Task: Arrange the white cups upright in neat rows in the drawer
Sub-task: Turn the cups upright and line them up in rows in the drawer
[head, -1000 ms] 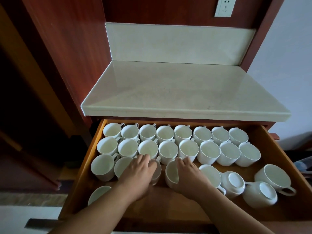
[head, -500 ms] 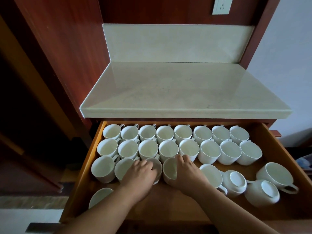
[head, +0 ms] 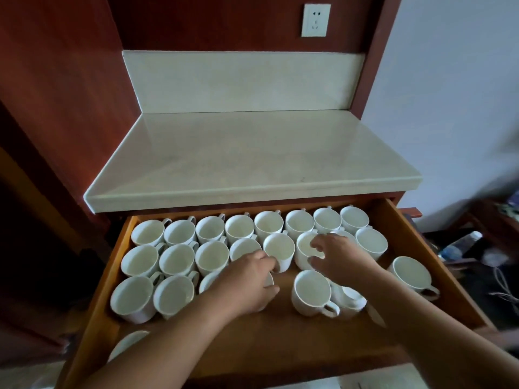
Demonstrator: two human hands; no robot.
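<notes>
1. White cups point(head: 239, 229) stand mouth-up along the back of the wooden drawer point(head: 393, 231), which is pulled out beneath a pale stone counter point(head: 252, 164). On my feed I count eight in the rearmost row, handles turned to the back right.
2. A second row sits just in front of the first. A third row is begun at the left, with two cups in full view.
3. My operator's left hand point(head: 247, 284) lies palm-down over a covered cup point(head: 269, 278) in that third row. The fingers are curled down round it and the thumb runs along its near side. Only a sliver of rim shows. The fingertips touch the foot of a second-row cup point(head: 279, 252).
4. Her right hand point(head: 337, 256) reaches into the second row, forefinger and thumb bent like a claw at the near rim of the neighbouring cup point(head: 304, 249). Blur hides the contact, so I cannot tell whether it pinches the rim.
5. Between the arms a loose cup point(head: 310, 293) stands upright on the drawer floor, handle to the front right. An overturned cup point(head: 351, 299), base up, sits right beside it.
6. An outlying cup point(head: 411, 273) stands upright near the right wall, apart from the rows.
7. Above the counter, a white socket point(head: 316, 20) sits on the red-brown panel.
</notes>
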